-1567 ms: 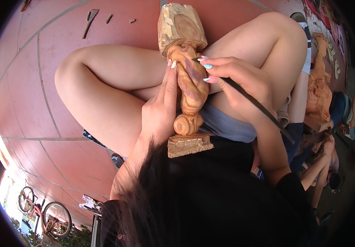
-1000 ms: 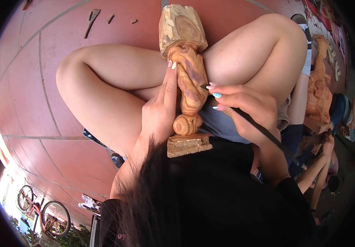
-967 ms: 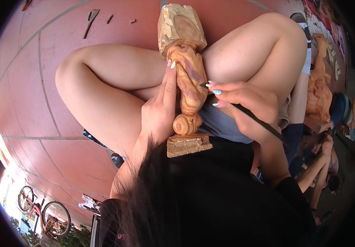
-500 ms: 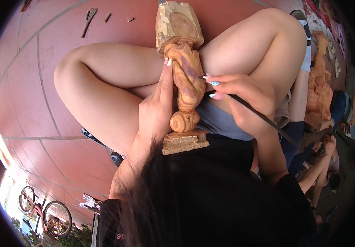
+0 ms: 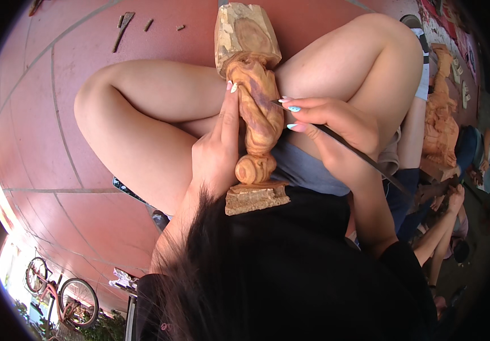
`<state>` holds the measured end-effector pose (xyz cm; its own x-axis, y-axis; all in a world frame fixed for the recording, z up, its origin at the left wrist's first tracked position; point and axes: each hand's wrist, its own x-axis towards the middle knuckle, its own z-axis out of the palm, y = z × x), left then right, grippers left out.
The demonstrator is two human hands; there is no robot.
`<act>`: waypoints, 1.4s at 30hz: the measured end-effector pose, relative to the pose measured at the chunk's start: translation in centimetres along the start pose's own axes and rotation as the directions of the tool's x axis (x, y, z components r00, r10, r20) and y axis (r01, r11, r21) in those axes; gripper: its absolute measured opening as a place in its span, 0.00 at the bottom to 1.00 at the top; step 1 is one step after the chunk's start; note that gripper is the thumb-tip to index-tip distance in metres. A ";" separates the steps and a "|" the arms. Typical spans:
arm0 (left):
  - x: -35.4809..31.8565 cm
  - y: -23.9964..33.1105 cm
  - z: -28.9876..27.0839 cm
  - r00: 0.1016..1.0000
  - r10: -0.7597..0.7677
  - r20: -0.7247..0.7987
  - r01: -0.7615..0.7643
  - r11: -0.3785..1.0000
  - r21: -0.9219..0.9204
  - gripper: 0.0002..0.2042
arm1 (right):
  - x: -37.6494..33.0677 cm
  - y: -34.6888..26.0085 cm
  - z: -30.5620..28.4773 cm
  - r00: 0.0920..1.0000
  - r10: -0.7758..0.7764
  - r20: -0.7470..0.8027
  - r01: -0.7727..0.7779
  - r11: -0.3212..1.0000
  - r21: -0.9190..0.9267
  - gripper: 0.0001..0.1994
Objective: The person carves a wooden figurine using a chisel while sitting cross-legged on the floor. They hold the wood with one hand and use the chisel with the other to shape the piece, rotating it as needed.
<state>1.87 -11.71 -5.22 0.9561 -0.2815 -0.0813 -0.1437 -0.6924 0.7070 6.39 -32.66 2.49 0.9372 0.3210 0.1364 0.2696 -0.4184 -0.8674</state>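
A carved wooden figure point(image 5: 254, 108) lies lengthwise across my lap, its rough block ends pointing away from me and toward my chest. My left hand point(image 5: 218, 149) is pressed flat along the figure's left side, fingers stretched up it and holding it steady. My right hand point(image 5: 331, 132) grips a thin dark carving tool point(image 5: 352, 151), whose tip touches the right side of the figure near its upper middle. My bare knees rise on both sides of the figure.
The floor is red tiles point(image 5: 46, 131) with a few wood scraps point(image 5: 124, 24) at the top left. Another carved wooden figure point(image 5: 441, 122) and a seated person point(image 5: 455, 199) are at the right. A bicycle point(image 5: 63, 290) shows at the bottom left.
The right hand slid the tool tip up and down along the figure's side in short strokes. The figure shifted slightly in my lap; my left hand stayed on it.
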 end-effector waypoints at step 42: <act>0.8 0.2 -0.3 0.989 0.130 -0.075 -0.131 0.991 -0.002 0.33 | 1.0 -1.1 -0.8 0.967 -0.135 0.215 0.198 0.931 -0.306 0.08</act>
<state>2.66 -11.87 -4.95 0.9458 -0.3184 0.0644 -0.2668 -0.6483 0.7131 7.16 -32.53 3.95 0.8225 0.5496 0.1465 0.5045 -0.5860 -0.6341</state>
